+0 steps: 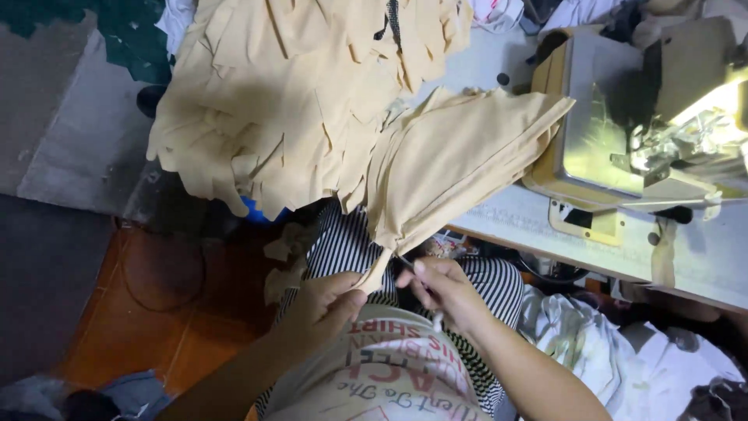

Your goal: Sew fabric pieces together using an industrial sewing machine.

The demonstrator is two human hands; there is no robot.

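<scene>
- The left hand (323,300) is pinching the tip of a tan cloth piece (452,156).
- The right hand (440,284) is closing around a small snipping tool (417,273) at that tip.
- A big tan pile (288,86) is lying far behind, trimmed or not I cannot tell.

The tip of the small metal tool (411,267) in the right hand (440,292) is hidden behind the gathered end of the tan fabric piece (452,160), so its kind cannot be told. The left hand (323,304) covers that end where it pinches it. The heap of tan cut fabric pieces (288,93) runs off the top edge. The sewing machine (662,117) is glare-washed (needle area unreadable) and cut by the right edge.
</scene>
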